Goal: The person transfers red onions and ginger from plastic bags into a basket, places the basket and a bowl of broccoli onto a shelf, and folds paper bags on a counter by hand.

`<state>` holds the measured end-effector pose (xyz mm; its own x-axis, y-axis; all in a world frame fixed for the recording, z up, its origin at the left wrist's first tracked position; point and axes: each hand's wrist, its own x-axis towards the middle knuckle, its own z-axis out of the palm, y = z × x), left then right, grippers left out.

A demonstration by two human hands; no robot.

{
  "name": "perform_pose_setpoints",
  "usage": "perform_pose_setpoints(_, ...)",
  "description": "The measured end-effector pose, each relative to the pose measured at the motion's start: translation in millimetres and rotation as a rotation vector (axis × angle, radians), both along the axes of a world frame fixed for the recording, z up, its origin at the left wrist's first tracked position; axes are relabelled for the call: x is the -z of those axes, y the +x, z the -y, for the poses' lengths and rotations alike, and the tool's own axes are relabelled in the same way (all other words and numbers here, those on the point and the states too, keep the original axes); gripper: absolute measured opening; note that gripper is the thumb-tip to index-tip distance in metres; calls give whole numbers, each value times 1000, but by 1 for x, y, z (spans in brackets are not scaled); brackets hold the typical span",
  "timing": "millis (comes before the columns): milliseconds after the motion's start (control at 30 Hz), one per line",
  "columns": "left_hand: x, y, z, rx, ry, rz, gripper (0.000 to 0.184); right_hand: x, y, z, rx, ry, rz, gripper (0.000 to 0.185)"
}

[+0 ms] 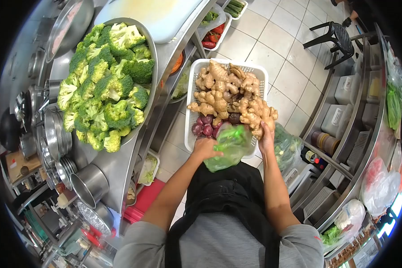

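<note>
In front of my waist is a white plastic basket [190,96] with perforated walls. Knobbly ginger roots [219,96] fill most of it, and small red onions [206,127] lie at the near left. A green plastic bag [231,147] drapes over the near rim; its contents are unclear. My left hand [204,149] is closed at the near left rim, thumb beside the bag, its other fingertips hidden. On the right, my right hand [267,137] grips the basket's side and presses against overhanging ginger.
At left, a steel counter holds a large bowl of broccoli [107,85] and a white cutting board [143,18]. Metal shelving [335,154] with containers runs along the right. A black stool [335,42] stands on the tiled floor [281,49]. Vegetable baskets sit beside the counter.
</note>
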<state>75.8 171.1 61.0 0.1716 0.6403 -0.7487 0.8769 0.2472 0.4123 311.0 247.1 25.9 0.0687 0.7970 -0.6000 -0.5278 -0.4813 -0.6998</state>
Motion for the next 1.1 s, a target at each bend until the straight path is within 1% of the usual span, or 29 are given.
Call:
perform_pose_setpoints(33, 6, 0, 11, 0, -2, -3, 19, 2, -2, -6, 5, 25, 42, 45)
perform_pose_setpoints(100, 33, -8, 32, -125, 359, -50, 13, -10, -16, -22, 10, 61, 98, 47)
perform_pose_setpoints(133, 40, -12, 37, -121, 359, -51, 13, -14, -24, -27, 27, 58, 83, 47)
perform_pose_setpoints(200, 47, -21, 42, -469, 647, 373, 10, -3, -46, -37, 76, 70, 113, 48)
perform_pose_setpoints(233, 45, -27, 42, -466, 647, 372, 10, 5, -59, -41, 76, 97, 193, 51)
perform_pose_setpoints(300, 34, -38, 39, -727, 141, 166, 11, -7, -85, -47, 23, -2, 320, 65)
perform_pose_setpoints(333, 24, -39, 32, -797, 176, 176, 12, -2, -95, -43, -20, 34, 403, 70)
perform_pose_setpoints(367, 24, -39, 26, -793, 182, 173, 12, 4, -102, -37, -61, 72, 485, 75)
perform_pose_setpoints(400, 25, -38, 19, -831, 339, 257, 15, 9, -99, -32, -171, -1, 555, 78)
perform_pose_setpoints(433, 28, -39, 12, -867, 495, 343, 19, 17, -94, -25, -168, 4, 554, 78)
perform_pose_setpoints(467, 46, -45, 7, -797, 375, 291, 31, 24, -87, -19, -142, -2, 390, 76)
perform_pose_setpoints(500, 66, -48, 1, -799, 378, 296, 31, 31, -81, -12, -117, -8, 229, 75)
perform_pose_setpoints(533, 83, -48, -7, -776, 231, 314, 39, 17, -75, -9, -123, -106, 161, 70)
perform_pose_setpoints(567, 80, -45, -19, -749, 85, 330, 49, 25, -69, -5, -126, -104, 168, 70)
perform_pose_setpoints(600, 76, -36, -27, -754, 188, 338, 60, 32, -62, -2, -160, -65, 145, 68)
perform_pose_setpoints(633, 84, -35, -31, -757, 191, 344, 60, 38, -57, 0, -194, -25, 120, 65)
perform_pose_setpoints(667, 95, -35, -32, -680, 201, 277, 63, 32, -52, -1, -212, -97, 183, 58)
perform_pose_setpoints(700, 105, -33, -30, -603, 207, 207, 65, 32, -45, -3, -215, -97, 186, 58)
perform_pose_setpoints(733, 104, -30, -24, -618, 233, 199, 59, 42, -32, -3, -260, -44, 480, 55)
perform_pose_setpoints(767, 90, -30, -22, -615, 231, 195, 59, 46, -23, -4, -300, 12, 772, 52)
perform_pose_setpoints(800, 76, -35, -20, -635, 187, 70, 55, 49, -14, -4, -296, 9, 766, 52)
perform_pose_setpoints(833, 61, -39, -20, -652, 142, -56, 51, 48, -7, -3, -327, 28, 1085, 49)
perform_pose_setpoints(867, 53, -44, -17, -645, 139, -60, 51, 53, 3, 1, -358, 44, 1404, 47)
perform_pose_setpoints(900, 44, -51, -15, -723, 165, -227, 47, 60, 8, 5, -356, 36, 1399, 47)
perform_pose_setpoints(933, 41, -59, -15, -799, 197, -395, 43, 82, 14, 11, -352, 55, 1196, 45)
perform_pose_setpoints(967, 47, -68, -13, -793, 202, -397, 43, 100, 16, 14, -344, 79, 992, 44)
perform_pose_setpoints(1033, 69, -88, -12, -648, 380, -428, 42, 118, 18, 22, -272, 68, 1021, 39)
perform_pose_setpoints(1067, 75, -96, -20, -661, 292, -294, 44, 126, 22, 22, -193, 35, 889, 37)
perform_pose_setpoints(1100, 82, -102, -29, -651, 300, -297, 44, 136, 21, 25, -113, -2, 756, 36)
